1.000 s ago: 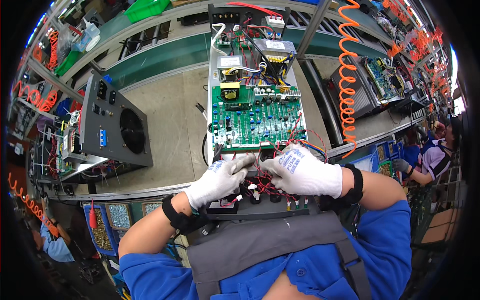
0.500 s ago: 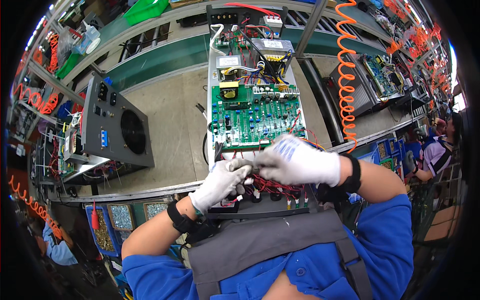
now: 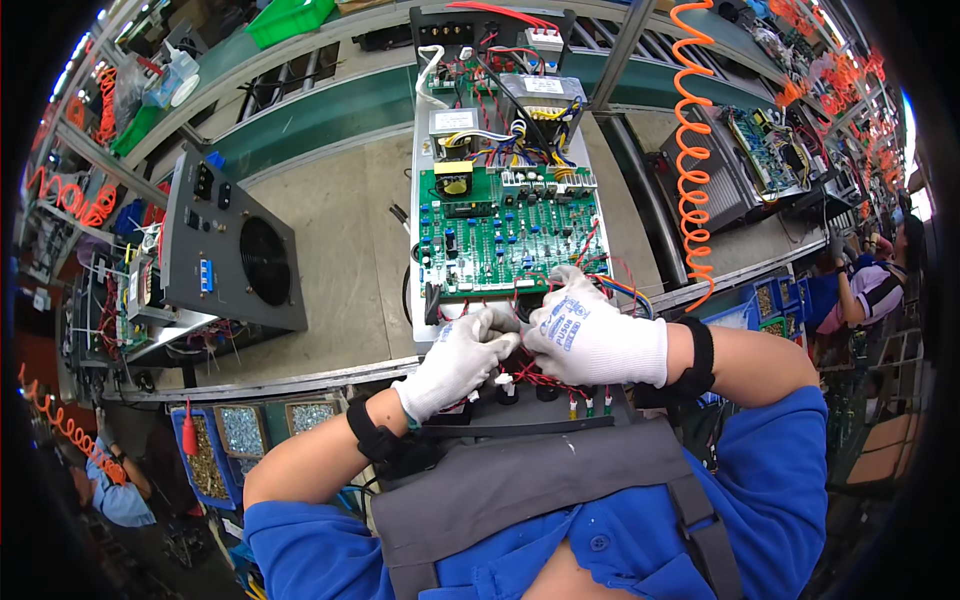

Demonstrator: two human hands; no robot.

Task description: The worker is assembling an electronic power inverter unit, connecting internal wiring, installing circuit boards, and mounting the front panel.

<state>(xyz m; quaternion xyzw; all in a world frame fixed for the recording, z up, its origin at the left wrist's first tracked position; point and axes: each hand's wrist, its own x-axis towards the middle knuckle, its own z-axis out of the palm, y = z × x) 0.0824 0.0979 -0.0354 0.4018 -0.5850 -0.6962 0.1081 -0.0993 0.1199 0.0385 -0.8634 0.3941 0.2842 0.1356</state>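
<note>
Both my hands wear white gloves and meet at the near edge of a green circuit board (image 3: 508, 250) in an open electrical unit. My left hand (image 3: 455, 362) is closed in a pinch, its fingertips almost touching the other glove. My right hand (image 3: 597, 335) is also closed, knuckles bent, one finger near the board's edge. Whatever sits between the fingertips is too small or hidden to name. Red wires (image 3: 540, 377) bunch just below the gloves, over the unit's dark front panel (image 3: 530, 412). A loose white connector (image 3: 504, 382) shows under my left fingers.
Left on the bench stands a grey cabinet with a round fan (image 3: 264, 260). An orange coiled hose (image 3: 692, 170) hangs right of the board. Another opened unit (image 3: 715, 180) lies farther right. Screw bins (image 3: 242, 432) line the bench's near left edge. Co-workers are at both sides.
My right hand has turned, lowering its wrist slightly while a finger has come up to the board's edge. My left hand has shifted a little right. The unit has moved slightly left.
</note>
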